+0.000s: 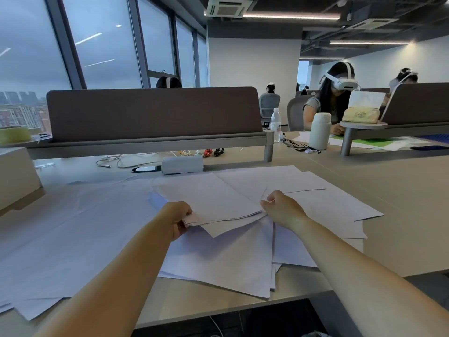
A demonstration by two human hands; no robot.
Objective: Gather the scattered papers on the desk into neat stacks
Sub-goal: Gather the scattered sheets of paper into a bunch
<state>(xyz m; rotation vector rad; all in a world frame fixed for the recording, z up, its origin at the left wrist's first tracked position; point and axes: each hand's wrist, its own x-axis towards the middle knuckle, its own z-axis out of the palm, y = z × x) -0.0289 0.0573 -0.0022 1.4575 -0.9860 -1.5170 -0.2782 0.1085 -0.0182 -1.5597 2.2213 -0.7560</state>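
White sheets of paper lie scattered over the beige desk [388,203], overlapping at many angles. A small bundle of sheets [211,203] is lifted a little above the rest in the middle. My left hand [177,220] pinches the bundle's near left corner. My right hand [279,207] grips its right edge with curled fingers. More loose papers [73,239] spread to the left, and others [335,203] fan out on the right. A slanted pile [226,261] lies under my arms, near the desk's front edge.
A brown divider panel [150,113] closes the back of the desk, with a white box [182,164], a phone [145,169] and cables [116,161] in front of it. A white flask [320,131] and water bottle [275,125] stand at right. A person in a headset sits beyond.
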